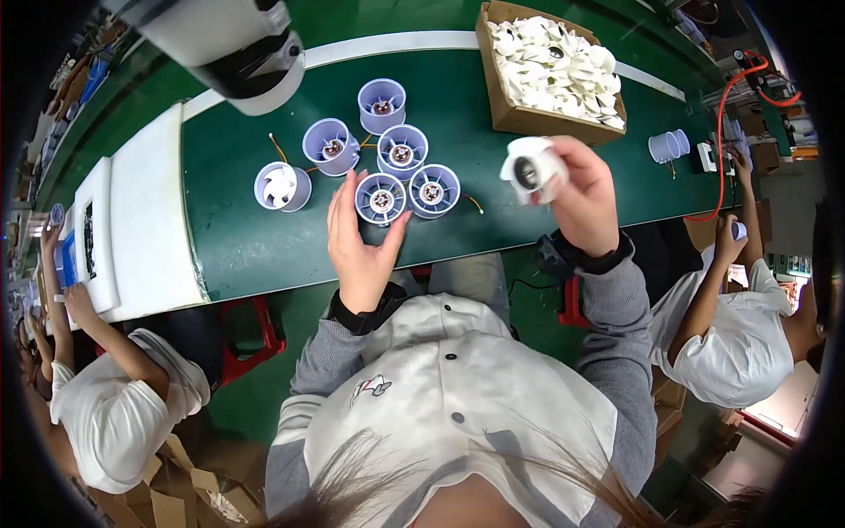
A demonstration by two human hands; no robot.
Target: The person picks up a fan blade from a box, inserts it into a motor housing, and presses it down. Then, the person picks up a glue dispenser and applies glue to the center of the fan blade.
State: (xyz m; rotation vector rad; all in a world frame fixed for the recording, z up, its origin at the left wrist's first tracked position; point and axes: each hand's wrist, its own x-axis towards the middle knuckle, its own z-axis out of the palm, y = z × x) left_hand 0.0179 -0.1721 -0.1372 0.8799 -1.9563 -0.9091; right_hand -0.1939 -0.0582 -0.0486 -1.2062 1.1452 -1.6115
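My left hand [359, 260] is curved around the near side of a lavender round fan housing [381, 199], thumb on its right and fingers on its left. The housing stands on the green table with its spoked inside and copper-coloured motor facing up. Raised to the right of it, my right hand [588, 198] pinches a white fan impeller [532, 171], whose dark hub opening shows; the impeller is slightly blurred. Several more housings cluster beside my left hand, including one [434, 191] touching on the right. At the left, another housing [282, 187] has a white impeller inside.
A cardboard box [554, 128] heaped with white impellers stands at the far right. A white machine part [238, 62] overhangs the upper left. White foam sheets [145, 220] cover the table's left end. Co-workers sit on both sides; a red air hose [722, 132] hangs at right.
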